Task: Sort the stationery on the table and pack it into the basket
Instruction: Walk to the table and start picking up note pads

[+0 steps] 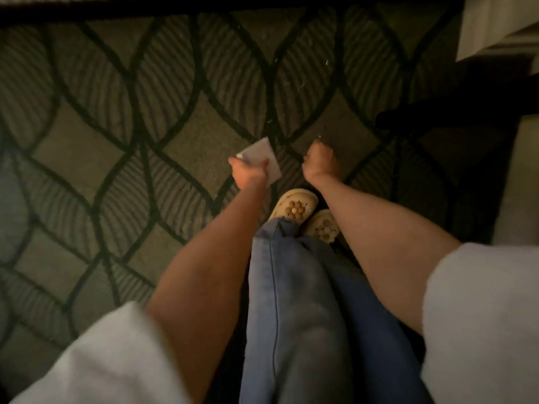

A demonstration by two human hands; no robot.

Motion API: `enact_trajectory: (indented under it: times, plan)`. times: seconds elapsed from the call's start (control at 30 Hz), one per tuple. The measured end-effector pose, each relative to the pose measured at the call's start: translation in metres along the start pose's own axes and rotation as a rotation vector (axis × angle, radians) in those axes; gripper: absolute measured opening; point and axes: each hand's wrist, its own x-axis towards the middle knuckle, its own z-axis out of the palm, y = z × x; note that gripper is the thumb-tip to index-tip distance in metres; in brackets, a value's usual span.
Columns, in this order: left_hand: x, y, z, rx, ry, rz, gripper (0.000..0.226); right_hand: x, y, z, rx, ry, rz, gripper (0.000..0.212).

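Observation:
I look straight down at a dim floor. My left hand [250,172] grips a small white pad or card [264,156], thumb on one edge and fingers on the other, held low over the carpet. My right hand [320,160] hangs beside it with its fingers curled into a fist; a tiny pale speck shows at its top, too small to identify. No table or basket is in view.
A patterned dark carpet [145,126] with curved leaf shapes covers the floor. My jeans [291,301] and beige slippers [294,207] are below the hands. A pale furniture edge [495,24] stands at the top right, with a dark leg or shadow beneath.

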Motion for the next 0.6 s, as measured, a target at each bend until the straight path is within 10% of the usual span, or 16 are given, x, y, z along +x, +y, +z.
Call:
enact_trajectory:
  times: [0.6]
  plan:
    - [-0.320, 0.134, -0.149, 0.161, -0.021, 0.613, 0.042, -0.304, -0.071, -0.277, 0.816, 0.223, -0.141, 0.008]
